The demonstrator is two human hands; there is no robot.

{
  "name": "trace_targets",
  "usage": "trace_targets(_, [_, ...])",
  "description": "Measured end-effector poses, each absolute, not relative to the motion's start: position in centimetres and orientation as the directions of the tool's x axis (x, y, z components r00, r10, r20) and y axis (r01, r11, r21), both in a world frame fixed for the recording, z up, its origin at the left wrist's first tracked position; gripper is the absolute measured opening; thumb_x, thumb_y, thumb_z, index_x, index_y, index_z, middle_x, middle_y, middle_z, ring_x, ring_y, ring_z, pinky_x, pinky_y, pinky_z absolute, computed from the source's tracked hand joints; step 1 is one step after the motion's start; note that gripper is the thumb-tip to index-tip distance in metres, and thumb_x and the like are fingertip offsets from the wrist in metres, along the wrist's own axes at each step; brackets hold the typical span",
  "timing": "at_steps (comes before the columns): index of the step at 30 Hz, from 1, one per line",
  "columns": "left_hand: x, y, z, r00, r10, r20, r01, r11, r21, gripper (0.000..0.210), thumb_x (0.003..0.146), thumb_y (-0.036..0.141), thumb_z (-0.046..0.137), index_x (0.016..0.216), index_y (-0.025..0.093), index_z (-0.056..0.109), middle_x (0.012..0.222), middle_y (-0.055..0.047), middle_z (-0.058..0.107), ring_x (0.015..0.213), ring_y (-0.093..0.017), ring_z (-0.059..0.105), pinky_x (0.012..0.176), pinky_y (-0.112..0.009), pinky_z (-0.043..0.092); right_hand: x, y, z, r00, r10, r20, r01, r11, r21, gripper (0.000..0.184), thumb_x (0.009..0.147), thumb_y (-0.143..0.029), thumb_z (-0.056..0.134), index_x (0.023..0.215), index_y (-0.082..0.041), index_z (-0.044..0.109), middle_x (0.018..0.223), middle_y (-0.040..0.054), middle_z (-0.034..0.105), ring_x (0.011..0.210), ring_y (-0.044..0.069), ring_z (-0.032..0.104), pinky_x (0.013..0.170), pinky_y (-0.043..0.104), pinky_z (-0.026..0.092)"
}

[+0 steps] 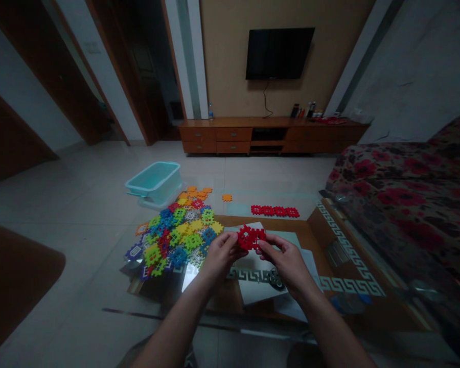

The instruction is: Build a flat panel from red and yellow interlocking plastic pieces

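Red interlocking plastic building tiles [251,238] are held up between my two hands above the glass table. My left hand [225,250] pinches the left one, and my right hand [281,255] grips the right one with thumb and fingers. The two tiles touch or overlap; whether they are locked together I cannot tell. Farther back on the glass lies a row of joined red tiles [274,210]. Left of my hands is a heap of mixed-colour tiles [180,232], with a single orange tile [227,198] apart from it.
A turquoise plastic basket [155,184] stands at the table's far left corner. Papers and a dark round object [275,279] show through or on the glass table [310,225]. A flower-patterned sofa [406,179] is at right, and a wooden TV cabinet [233,135] lies beyond.
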State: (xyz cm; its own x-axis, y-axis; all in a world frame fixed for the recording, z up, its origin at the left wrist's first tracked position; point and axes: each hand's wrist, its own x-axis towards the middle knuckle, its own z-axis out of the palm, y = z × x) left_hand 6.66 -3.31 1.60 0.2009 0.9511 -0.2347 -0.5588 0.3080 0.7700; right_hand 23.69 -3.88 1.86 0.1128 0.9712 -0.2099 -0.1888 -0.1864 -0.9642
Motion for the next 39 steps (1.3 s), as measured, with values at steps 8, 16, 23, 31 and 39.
trace_targets(8, [6.4, -3.9, 2.1, 0.346, 0.915, -0.205, -0.54, 0.373, 0.754, 0.034, 0.073, 0.029, 0.083, 0.099, 0.015, 0.066, 0.108, -0.009, 0.07, 0.098, -0.019, 0.068, 0.093, -0.033, 0.05, 24.3, -4.0, 2.4, 0.114, 0.972, -0.206, -0.176, -0.184, -0.967, 0.058, 0.058, -0.045, 0.088, 0.104, -0.014, 0.07, 0.081, 0.0058, 0.072, 0.067, 0.017, 0.065, 0.063, 0.03, 0.049])
trace_targets(16, [6.6, -3.9, 2.3, 0.376, 0.904, -0.203, -0.484, 0.378, 0.789, 0.047, 0.069, 0.025, 0.086, 0.11, 0.015, 0.067, 0.105, -0.009, 0.071, 0.096, -0.017, 0.068, 0.09, -0.029, 0.051, 24.4, -4.2, 2.9, 0.046, 0.983, -0.176, -0.063, -0.173, -0.983, 0.049, 0.063, -0.05, 0.082, 0.096, -0.015, 0.069, 0.081, 0.0063, 0.071, 0.069, 0.017, 0.06, 0.058, 0.026, 0.041])
trace_targets(23, [6.6, -3.7, 2.1, 0.322, 0.928, -0.189, -0.38, 0.309, 0.872, 0.045, 0.065, 0.028, 0.088, 0.102, 0.014, 0.067, 0.103, -0.011, 0.071, 0.095, -0.019, 0.067, 0.087, -0.033, 0.052, 24.4, -4.0, 2.2, -0.021, 0.995, -0.101, 0.069, -0.099, -0.993, 0.043, 0.071, -0.05, 0.074, 0.098, -0.016, 0.069, 0.089, 0.0077, 0.071, 0.074, 0.019, 0.062, 0.064, 0.03, 0.047])
trace_targets(31, [6.6, -3.6, 1.6, 0.344, 0.915, -0.21, -0.311, 0.322, 0.894, 0.056, 0.064, 0.031, 0.088, 0.111, 0.013, 0.065, 0.102, -0.014, 0.074, 0.093, -0.021, 0.069, 0.09, -0.035, 0.05, 23.9, -4.3, 1.5, 0.0, 1.0, 0.022, 0.19, 0.021, -0.982, 0.05, 0.081, -0.04, 0.066, 0.126, -0.021, 0.056, 0.115, 0.0105, 0.064, 0.088, 0.02, 0.065, 0.066, 0.031, 0.055])
trace_targets(39, [6.4, -3.4, 1.6, 0.316, 0.93, -0.19, -0.294, 0.286, 0.912, 0.055, 0.064, 0.031, 0.088, 0.111, 0.013, 0.066, 0.1, -0.013, 0.074, 0.094, -0.023, 0.07, 0.088, -0.035, 0.051, 24.1, -5.1, 2.9, -0.198, 0.96, 0.199, 0.235, 0.243, -0.941, 0.052, 0.084, -0.022, 0.06, 0.135, -0.029, 0.054, 0.139, 0.0085, 0.052, 0.122, 0.023, 0.056, 0.088, 0.036, 0.056])
